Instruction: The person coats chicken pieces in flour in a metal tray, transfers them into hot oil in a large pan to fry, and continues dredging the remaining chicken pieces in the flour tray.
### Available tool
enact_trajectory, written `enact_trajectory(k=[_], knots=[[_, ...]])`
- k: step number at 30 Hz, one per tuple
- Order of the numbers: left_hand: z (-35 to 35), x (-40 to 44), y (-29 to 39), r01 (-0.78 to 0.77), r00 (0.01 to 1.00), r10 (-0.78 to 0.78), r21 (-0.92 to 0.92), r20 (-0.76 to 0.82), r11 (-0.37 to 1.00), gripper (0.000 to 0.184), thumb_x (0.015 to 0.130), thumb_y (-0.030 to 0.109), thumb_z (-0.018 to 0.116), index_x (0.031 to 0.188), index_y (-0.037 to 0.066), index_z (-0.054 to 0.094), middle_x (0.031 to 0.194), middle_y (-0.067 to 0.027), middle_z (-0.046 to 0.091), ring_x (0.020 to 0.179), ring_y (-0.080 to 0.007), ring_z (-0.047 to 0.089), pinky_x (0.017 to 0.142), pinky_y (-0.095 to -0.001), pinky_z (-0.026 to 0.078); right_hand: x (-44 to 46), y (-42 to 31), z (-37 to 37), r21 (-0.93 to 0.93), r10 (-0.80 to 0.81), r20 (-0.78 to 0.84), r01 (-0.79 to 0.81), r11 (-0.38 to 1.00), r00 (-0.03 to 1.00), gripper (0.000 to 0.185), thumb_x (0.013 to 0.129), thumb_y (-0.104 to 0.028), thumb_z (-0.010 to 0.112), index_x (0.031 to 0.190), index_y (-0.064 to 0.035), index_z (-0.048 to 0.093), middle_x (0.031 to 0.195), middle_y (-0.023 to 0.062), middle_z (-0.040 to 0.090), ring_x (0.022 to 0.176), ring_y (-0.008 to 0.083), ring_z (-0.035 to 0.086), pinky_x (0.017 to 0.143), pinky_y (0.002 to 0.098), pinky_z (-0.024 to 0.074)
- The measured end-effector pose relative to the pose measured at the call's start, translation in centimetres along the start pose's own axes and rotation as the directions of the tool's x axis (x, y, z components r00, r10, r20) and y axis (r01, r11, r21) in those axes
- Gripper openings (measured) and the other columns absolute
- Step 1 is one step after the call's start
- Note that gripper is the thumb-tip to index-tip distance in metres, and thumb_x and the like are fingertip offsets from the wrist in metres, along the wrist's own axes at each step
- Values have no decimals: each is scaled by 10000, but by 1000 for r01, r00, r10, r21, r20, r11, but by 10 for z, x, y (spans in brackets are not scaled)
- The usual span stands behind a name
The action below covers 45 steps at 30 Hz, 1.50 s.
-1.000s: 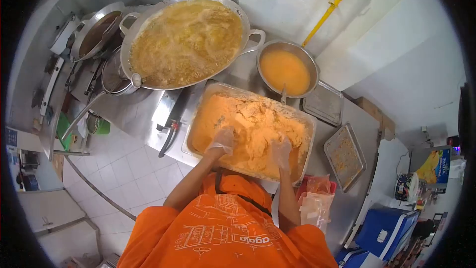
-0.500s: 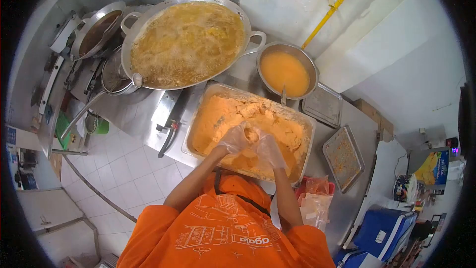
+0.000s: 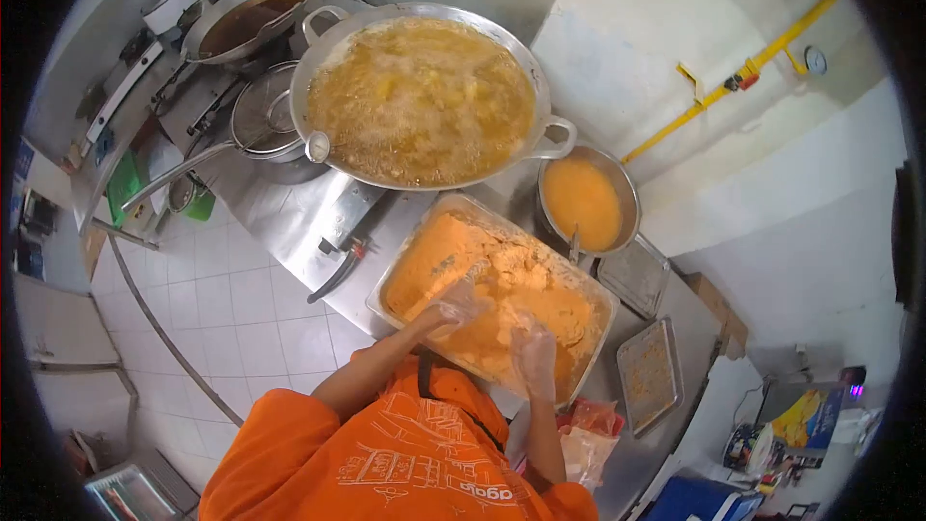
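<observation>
Orange breading powder, with clumps in it, fills much of a rectangular metal tray (image 3: 604,303) in front of me. My left hand (image 3: 456,306), in a clear plastic glove, is over the left-centre part of the powder. On the right, my right hand (image 3: 531,355), gloved too, touches a powder-coated lump near the tray's front side. The two hands are slightly apart. Their fingers are blurred and dusted with powder, so what they hold cannot be made out.
Behind the tray, a large two-handled pan (image 3: 424,101) holds bubbling oil. A bowl of orange liquid (image 3: 583,204) stands at the back right. A small tray (image 3: 648,376) with crumbs and red and clear plastic bags (image 3: 587,446) lie to the right. A long-handled strainer (image 3: 267,114) rests at the left.
My hands have come together from opposite sides of the tray, then parted a little, the right one moving toward the front. The whole view has turned and shifted.
</observation>
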<state>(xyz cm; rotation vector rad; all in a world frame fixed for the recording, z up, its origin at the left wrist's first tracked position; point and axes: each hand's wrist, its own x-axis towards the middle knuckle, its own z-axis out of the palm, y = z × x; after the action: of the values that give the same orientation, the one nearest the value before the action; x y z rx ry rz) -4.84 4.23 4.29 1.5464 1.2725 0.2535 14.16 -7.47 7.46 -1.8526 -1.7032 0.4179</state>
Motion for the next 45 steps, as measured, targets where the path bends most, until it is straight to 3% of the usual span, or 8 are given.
enact_trajectory(k=[7,12,18,20,29,33,39,45], knots=[[38,73,-58,-216,935,283,287,-215,933,714,901,383,631,1458,-12,424,1180,-275,673,1126,-411,643,972,-478,502,-7,2,-38,-92,189,13,-187,978,982,282,875,-126,690,1118,16,700,930,217,713,851,341,685,783,409,539],[44,113,-40,-217,976,212,327,53,920,788,846,484,692,1400,-38,487,1148,-258,698,1100,-395,670,981,-469,505,10,17,-81,-147,205,6,-202,968,979,264,866,-138,714,1082,13,701,848,169,694,750,288,644,723,379,522],[38,97,-36,-262,956,293,378,-24,888,998,733,558,767,1454,-48,435,1226,-267,656,1155,-392,637,1012,-476,485,98,-92,-166,-295,-25,-58,7,956,998,430,883,-268,717,1210,2,645,1139,213,613,1143,369,545,1012,467,418],[27,83,-37,-276,953,302,347,-21,896,943,772,491,756,1468,-47,416,1231,-264,653,1157,-390,636,1007,-467,490,156,-142,-171,-140,162,23,-157,978,987,482,903,-293,697,1273,4,612,1222,214,580,1223,394,490,1073,484,370],[88,68,-124,-281,949,315,481,10,830,407,814,161,707,1180,-4,644,1109,-217,712,1060,-359,692,887,-417,558,409,-148,-58,44,-357,76,354,934,931,242,875,-167,682,981,44,738,843,96,737,764,161,658,717,322,546],[48,39,-88,-216,974,227,385,18,897,244,805,173,690,991,18,725,1028,-193,738,983,-346,721,823,-433,571,523,-78,36,-470,-388,129,401,787,913,237,836,-200,702,978,-24,774,884,149,760,768,238,720,716,384,567],[25,16,-88,-239,963,270,399,-22,885,188,768,178,695,871,30,750,899,-206,737,895,-365,728,782,-447,570,527,-133,20,-528,-412,122,410,743,903,199,812,-195,720,972,-100,789,992,178,756,884,299,742,793,412,571],[-59,-33,-50,-402,879,142,546,456,735,261,830,224,669,948,3,741,966,-202,734,938,-343,720,825,-432,571,368,-215,-130,-312,-417,-98,370,875,904,272,869,-103,708,1123,-10,740,1062,191,753,956,246,737,855,345,562]])
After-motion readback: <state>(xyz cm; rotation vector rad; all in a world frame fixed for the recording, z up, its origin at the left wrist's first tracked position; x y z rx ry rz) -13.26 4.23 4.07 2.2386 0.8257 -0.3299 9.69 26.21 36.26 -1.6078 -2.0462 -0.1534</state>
